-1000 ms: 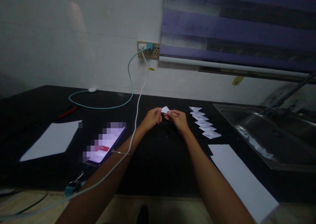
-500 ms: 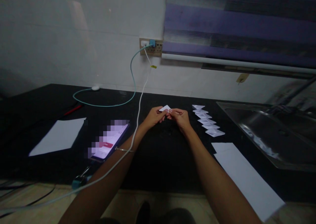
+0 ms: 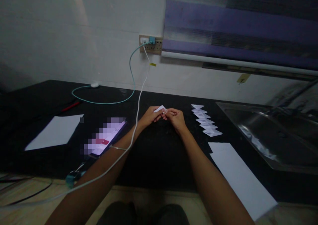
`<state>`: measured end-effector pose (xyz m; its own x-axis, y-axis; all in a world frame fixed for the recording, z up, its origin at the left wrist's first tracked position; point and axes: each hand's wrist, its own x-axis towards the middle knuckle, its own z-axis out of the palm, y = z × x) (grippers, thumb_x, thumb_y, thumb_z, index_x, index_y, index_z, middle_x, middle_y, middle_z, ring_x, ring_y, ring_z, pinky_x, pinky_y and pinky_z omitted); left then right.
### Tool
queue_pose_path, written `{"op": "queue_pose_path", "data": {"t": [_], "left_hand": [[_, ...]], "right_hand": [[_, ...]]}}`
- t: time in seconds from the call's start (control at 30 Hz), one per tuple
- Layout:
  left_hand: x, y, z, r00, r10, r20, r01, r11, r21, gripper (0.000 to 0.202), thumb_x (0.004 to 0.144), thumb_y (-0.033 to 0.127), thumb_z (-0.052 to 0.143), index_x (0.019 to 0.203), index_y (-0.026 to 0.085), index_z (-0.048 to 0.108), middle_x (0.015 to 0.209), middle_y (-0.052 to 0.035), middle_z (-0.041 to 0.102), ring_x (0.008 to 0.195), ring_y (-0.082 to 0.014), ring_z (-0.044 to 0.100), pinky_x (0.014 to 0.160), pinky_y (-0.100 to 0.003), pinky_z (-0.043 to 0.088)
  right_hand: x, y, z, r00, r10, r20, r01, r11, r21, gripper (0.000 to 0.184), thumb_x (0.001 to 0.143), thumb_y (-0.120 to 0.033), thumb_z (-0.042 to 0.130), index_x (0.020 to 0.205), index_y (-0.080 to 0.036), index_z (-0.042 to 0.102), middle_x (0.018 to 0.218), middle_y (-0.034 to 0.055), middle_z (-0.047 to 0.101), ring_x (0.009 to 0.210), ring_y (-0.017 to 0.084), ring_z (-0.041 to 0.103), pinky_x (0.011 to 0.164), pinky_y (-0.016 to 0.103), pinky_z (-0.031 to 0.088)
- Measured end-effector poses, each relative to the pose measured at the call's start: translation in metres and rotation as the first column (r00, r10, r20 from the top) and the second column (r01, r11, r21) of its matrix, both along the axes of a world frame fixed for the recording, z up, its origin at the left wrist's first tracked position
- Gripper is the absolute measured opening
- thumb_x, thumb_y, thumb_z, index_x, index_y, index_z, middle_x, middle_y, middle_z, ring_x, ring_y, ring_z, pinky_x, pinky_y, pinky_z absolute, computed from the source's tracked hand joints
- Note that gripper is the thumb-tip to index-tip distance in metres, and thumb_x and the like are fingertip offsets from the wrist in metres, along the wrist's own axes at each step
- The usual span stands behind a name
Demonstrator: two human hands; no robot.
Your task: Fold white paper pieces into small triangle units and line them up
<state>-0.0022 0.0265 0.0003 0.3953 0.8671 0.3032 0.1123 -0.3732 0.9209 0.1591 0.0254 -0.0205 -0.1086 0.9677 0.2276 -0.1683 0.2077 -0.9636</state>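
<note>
A small folded piece of white paper (image 3: 159,108) is pinched between my two hands above the dark counter. My left hand (image 3: 150,115) grips its left side, fingers curled behind it. At its right corner, the thumb and fingers of my right hand (image 3: 176,118) press together on the paper, close against the left fingertips. The lower part of the fold is hidden by my fingers. To the right of my hands lies an overlapping row of several folded white paper triangles (image 3: 210,132).
White paper sheets (image 3: 242,175) lie at the right, with another sheet (image 3: 56,132) at the left. A lit phone (image 3: 109,137) rests by my left forearm. A white cable (image 3: 137,114) crosses over that forearm. The metal sink (image 3: 258,158) is far right.
Both hands still hold the folded paper, which now looks slightly more tilted. The whole view has shifted a little; the things on the counter lie as before.
</note>
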Motion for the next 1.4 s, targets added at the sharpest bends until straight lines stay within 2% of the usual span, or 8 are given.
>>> {"op": "queue_pose_path", "data": {"t": [0.17,0.3,0.43,0.53,0.83,1.07,1.27,1.4], "left_hand": [[-0.002,0.000,-0.001,0.999,0.032,-0.016,-0.031,0.999,0.012,0.043,0.089,0.051,0.055,0.076,0.012,0.068,0.060,0.0000,0.061,0.044,-0.0061,0.039,0.044,-0.021,0.026],[-0.002,0.003,-0.007,0.997,0.074,-0.020,-0.075,0.997,-0.029,0.052,0.087,0.060,0.057,0.064,0.014,0.062,0.046,0.0042,0.043,0.041,-0.0062,0.030,0.043,-0.022,0.020],[-0.001,0.005,-0.010,1.000,0.018,-0.002,-0.018,0.993,-0.115,0.064,0.087,0.073,0.043,0.054,0.020,0.047,0.042,0.0062,0.029,0.038,-0.0069,0.024,0.040,-0.023,0.021],[-0.002,0.006,-0.012,1.000,0.001,-0.012,-0.003,0.995,-0.096,0.065,0.088,0.076,0.037,0.054,0.021,0.043,0.042,0.0051,0.032,0.037,-0.0076,0.027,0.040,-0.023,0.023],[-0.008,0.008,-0.012,0.975,0.182,-0.130,-0.174,0.982,0.072,0.056,0.092,0.061,0.046,0.055,0.018,0.051,0.044,0.0036,0.040,0.043,-0.0091,0.038,0.044,-0.022,0.027],[-0.003,0.008,-0.014,0.977,0.179,-0.119,-0.167,0.980,0.110,0.049,0.084,0.058,0.062,0.063,0.019,0.043,0.057,0.0055,0.043,0.053,-0.0083,0.040,0.050,-0.021,0.030],[0.002,0.006,-0.012,0.999,-0.020,0.029,0.022,0.997,-0.072,0.045,0.083,0.063,0.062,0.083,0.021,0.047,0.060,0.0054,0.054,0.047,-0.0086,0.050,0.044,-0.018,0.033],[0.004,0.006,-0.012,0.997,-0.073,0.031,0.076,0.993,-0.089,0.041,0.089,0.061,0.056,0.096,0.021,0.051,0.060,0.0049,0.058,0.042,-0.0080,0.047,0.041,-0.018,0.031]], "right_hand": [[-0.003,0.000,0.001,1.000,0.011,-0.003,-0.011,0.999,0.036,0.050,0.066,-0.047,0.082,0.101,-0.020,0.060,0.064,-0.0006,0.070,0.056,0.014,0.061,0.057,0.027,0.047],[-0.002,-0.002,0.004,0.997,0.014,0.079,-0.022,0.994,0.106,0.046,0.073,-0.052,0.076,0.100,-0.019,0.059,0.061,-0.0026,0.064,0.055,0.012,0.058,0.056,0.026,0.046],[0.000,-0.003,0.000,0.985,0.006,0.172,-0.029,0.991,0.127,0.044,0.078,-0.055,0.071,0.101,-0.018,0.061,0.063,-0.0019,0.063,0.057,0.013,0.058,0.058,0.026,0.047],[0.002,-0.004,-0.003,0.969,-0.010,0.245,-0.029,0.987,0.157,0.042,0.083,-0.056,0.066,0.102,-0.018,0.063,0.066,-0.0009,0.064,0.059,0.014,0.060,0.060,0.026,0.048],[0.004,-0.012,0.001,0.814,-0.043,0.579,-0.136,0.956,0.261,0.034,0.093,-0.045,0.056,0.091,-0.017,0.075,0.077,0.0027,0.070,0.068,0.015,0.059,0.065,0.026,0.041],[0.004,-0.010,0.000,0.863,0.108,0.493,-0.220,0.960,0.175,0.031,0.088,-0.041,0.060,0.089,-0.013,0.073,0.071,0.0005,0.065,0.064,0.014,0.055,0.063,0.025,0.040],[0.013,-0.009,0.008,0.873,0.288,0.394,-0.339,0.939,0.063,0.040,0.083,-0.055,0.065,0.081,-0.016,0.072,0.065,-0.0002,0.062,0.063,0.014,0.054,0.065,0.026,0.040],[0.019,-0.005,0.009,0.867,0.331,0.372,-0.380,0.923,0.063,0.040,0.086,-0.054,0.061,0.070,-0.017,0.068,0.066,0.0003,0.063,0.063,0.014,0.055,0.069,0.027,0.041]]}}
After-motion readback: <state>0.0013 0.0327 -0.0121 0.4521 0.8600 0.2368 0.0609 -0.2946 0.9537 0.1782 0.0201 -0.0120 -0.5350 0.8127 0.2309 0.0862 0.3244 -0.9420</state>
